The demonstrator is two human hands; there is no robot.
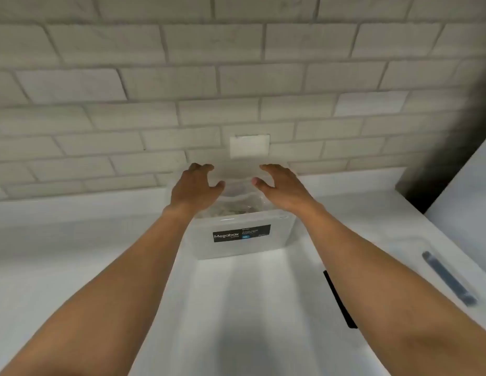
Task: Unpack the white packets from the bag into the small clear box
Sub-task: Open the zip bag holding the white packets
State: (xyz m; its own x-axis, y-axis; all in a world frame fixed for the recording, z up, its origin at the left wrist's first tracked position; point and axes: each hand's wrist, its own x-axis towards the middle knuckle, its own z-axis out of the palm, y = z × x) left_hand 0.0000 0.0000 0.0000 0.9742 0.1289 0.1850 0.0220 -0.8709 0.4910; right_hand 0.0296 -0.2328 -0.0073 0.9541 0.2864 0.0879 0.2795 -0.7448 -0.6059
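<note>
A person's two bare forearms reach forward over a white worktop (73, 234) toward a wall of pale brick-pattern tiles (155, 85). Going left to right: the left hand (194, 187) hovers at the left rim of a small clear box (236, 249), fingers spread and slightly curled, its grip released and holding nothing. The box stands near the worktop's back edge, close to the wall, and carries a dark label reading "Megabox" (241, 233) on its near face. Through the top, pale contents (231, 210) show inside; they may be the white packets, but blur makes that uncertain. Something clear and lid-like seems to stand upright behind the box between the hands; I cannot tell for sure. A white wall plate (249, 146) sits on the tiles just above. The right hand (279, 185) mirrors the left at the right rim, also open and empty. Farther right, near the worktop's right edge, lies a blue-grey bar-shaped object (449, 278), and a thin black strip (338, 299) lies between it and the box. No bag is in view.

Judging from this, the hands are about to grasp or close the box. Doing it well means both hands meeting opposite sides evenly and pressing gently, as thin clear plastic flexes.
</note>
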